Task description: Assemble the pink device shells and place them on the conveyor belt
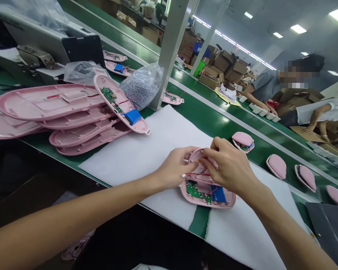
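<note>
A pink plastic shell half lies on white foam sheet in front of me, with a green circuit board and a blue battery inside. Behind it a second pink shell half stands tilted up, and red and black wires run between the two. My left hand grips the left edge of this tilted half, thumb on its inner side. My right hand is closed in a pinch over the same half's inner face; a tiny yellowish bit shows by the fingertips, and whatever they hold is mostly hidden.
Stacked pink shells stand at left, a shell with board and battery on top. Beyond are a bag of small screws and a metal post. Closed pink cases line the green belt at right. Co-workers work across it.
</note>
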Demonstrator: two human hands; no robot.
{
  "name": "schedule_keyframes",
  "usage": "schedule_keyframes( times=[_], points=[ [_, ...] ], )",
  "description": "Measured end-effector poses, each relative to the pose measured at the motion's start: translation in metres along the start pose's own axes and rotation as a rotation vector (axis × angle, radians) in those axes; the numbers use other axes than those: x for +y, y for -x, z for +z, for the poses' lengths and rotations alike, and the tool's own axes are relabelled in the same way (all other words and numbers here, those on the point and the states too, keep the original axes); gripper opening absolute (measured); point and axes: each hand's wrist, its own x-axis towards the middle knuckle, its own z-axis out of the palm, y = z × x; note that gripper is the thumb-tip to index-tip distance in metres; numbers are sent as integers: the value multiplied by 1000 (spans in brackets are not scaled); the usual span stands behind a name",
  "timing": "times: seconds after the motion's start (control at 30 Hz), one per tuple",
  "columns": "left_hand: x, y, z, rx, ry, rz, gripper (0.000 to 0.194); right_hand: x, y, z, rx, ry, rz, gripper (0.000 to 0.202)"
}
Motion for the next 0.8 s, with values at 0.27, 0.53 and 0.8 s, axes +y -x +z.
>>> schedule_keyframes(
  times=[0.27,0.53,0.8],
  points=[
    [1,0,2,13,18,5,24,6,2,0,-20,-112,-10,19],
    [0,3,2,26,-13,-6,27,7,0,-5,57,17,212,27],
    [12,2,-3,57,-294,-39,31,23,10,-19,175,-284,188,11]
  ],
)
